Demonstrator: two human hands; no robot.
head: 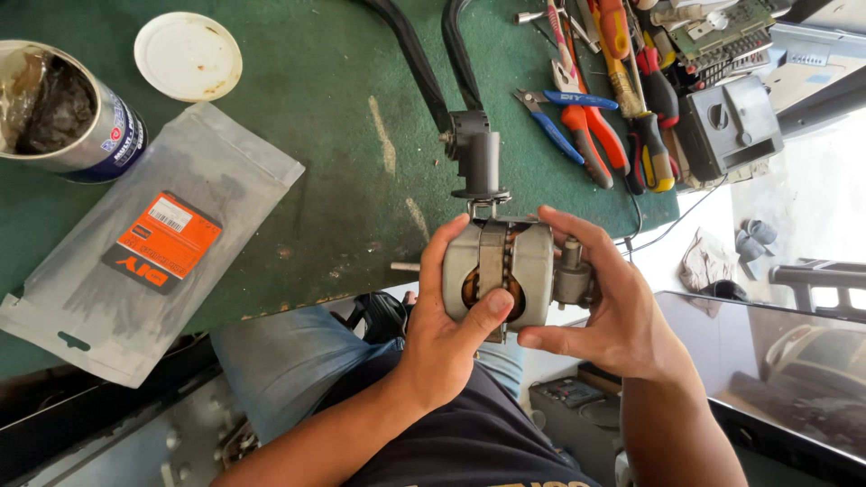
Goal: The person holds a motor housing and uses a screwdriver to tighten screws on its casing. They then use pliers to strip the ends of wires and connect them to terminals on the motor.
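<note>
The electric motor (498, 272) is held level, shaft end pointing right, gripped by the left hand (448, 335) and right hand (606, 311) with fingers closed around it.

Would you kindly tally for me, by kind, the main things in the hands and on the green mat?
Motor: 1
Grease tin: 1
Round lid: 1
Plastic pouch: 1
Pliers with blue handles: 1
Total: 5; the tool pile at the top right is too cluttered to count.

Green felt-covered workbench (298, 135), sunlit pale floor (812, 198) at right, harsh daylight, dark glass panel (776, 361) below
</note>
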